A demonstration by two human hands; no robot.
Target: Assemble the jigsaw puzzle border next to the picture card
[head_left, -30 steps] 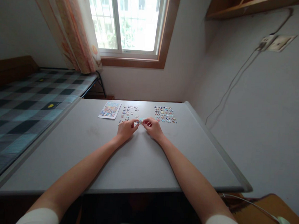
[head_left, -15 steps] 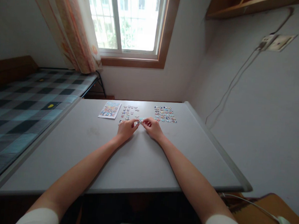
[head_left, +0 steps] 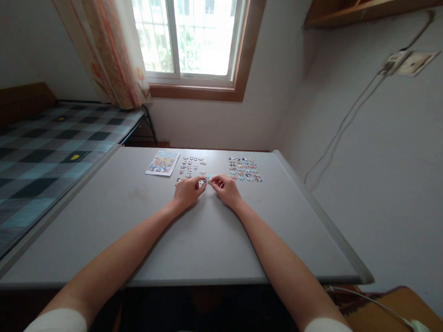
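Puzzle pieces [head_left: 209, 177] sit between the left hand [head_left: 187, 190] and right hand [head_left: 226, 189], thumb and forefinger of each seemingly pinching an edge. Uneven pressing could bend a tab or pop them apart; a sideways slip could scatter the loose pieces [head_left: 195, 168] just left. The held ones look tiny, partly pale blue. Farther right lie rows of pieces [head_left: 243, 170]; far left, a colourful picture sheet [head_left: 162, 164].

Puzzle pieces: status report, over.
Left hand, right hand at middle pieces; grip unclear. More pieces lie both sides. Hands partly block view.
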